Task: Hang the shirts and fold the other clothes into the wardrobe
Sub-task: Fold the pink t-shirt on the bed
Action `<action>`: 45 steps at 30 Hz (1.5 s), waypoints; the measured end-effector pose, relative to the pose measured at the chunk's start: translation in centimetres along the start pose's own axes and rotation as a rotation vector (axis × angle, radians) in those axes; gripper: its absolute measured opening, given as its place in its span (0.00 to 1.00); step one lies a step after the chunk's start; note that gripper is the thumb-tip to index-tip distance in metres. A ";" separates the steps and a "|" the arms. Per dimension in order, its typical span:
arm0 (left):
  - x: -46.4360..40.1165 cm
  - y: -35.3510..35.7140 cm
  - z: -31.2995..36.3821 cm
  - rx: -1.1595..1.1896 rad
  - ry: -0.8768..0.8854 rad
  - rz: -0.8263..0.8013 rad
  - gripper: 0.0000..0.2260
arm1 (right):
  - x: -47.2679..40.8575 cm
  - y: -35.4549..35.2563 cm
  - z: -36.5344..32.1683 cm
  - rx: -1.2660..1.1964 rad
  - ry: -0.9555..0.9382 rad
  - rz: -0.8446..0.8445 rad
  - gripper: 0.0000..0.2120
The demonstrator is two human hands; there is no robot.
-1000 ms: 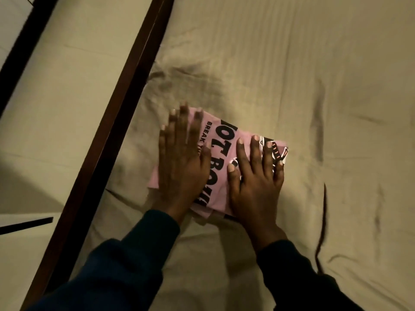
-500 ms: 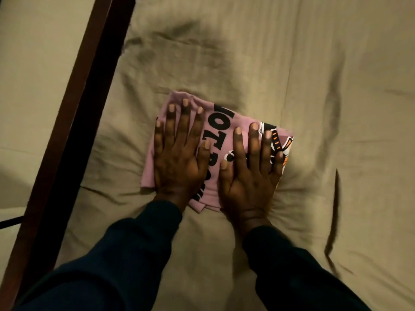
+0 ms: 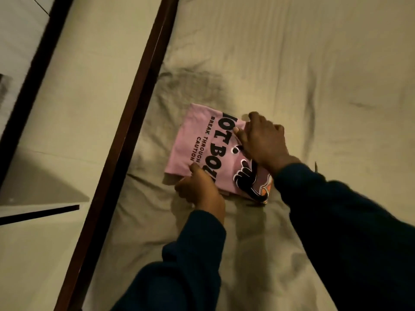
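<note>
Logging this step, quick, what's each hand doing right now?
Left hand: gripping the folded pink shirt at its near edge.
Right hand: gripping its far-right edge.

The wrinkled bed sheet (image 3: 292, 63) lies bare above and to the right of the folded pink garment (image 3: 202, 142), giving open room to pass on those sides. To the left, a dark wooden bed rail (image 3: 125, 153) runs diagonally near the garment, narrowing that side. Both hands sit at its near and right edges.
</note>
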State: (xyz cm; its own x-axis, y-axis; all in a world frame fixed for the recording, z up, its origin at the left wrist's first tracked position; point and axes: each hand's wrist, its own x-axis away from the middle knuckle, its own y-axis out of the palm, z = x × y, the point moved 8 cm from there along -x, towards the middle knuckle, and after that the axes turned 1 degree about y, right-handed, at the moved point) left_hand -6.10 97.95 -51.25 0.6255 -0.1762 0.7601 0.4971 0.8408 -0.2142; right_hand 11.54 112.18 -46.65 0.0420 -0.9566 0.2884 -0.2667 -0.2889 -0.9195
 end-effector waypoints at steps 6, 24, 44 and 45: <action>-0.4 2.6 1.2 -0.047 -0.030 -0.495 0.16 | 0.9 1.5 1.2 -0.282 0.063 -0.627 0.23; 23.6 -1.3 -16.6 -0.700 -0.059 -1.122 0.19 | 33.8 0.9 24.1 -1.691 0.503 -0.305 0.18; 54.2 6.5 -57.2 -0.809 0.133 -1.250 0.25 | 61.5 -7.4 71.8 -1.128 0.835 0.300 0.26; 53.7 6.8 -57.6 -0.835 0.149 -1.203 0.27 | 61.4 -6.8 72.2 -1.094 0.837 0.324 0.27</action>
State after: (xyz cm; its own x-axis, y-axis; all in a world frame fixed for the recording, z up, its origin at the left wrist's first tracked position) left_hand 65.58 64.73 -47.25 -0.3778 -0.6339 0.6749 0.9142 -0.3707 0.1636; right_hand 85.45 52.62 -41.93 -0.6363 -0.5573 0.5333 -0.7710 0.4807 -0.4177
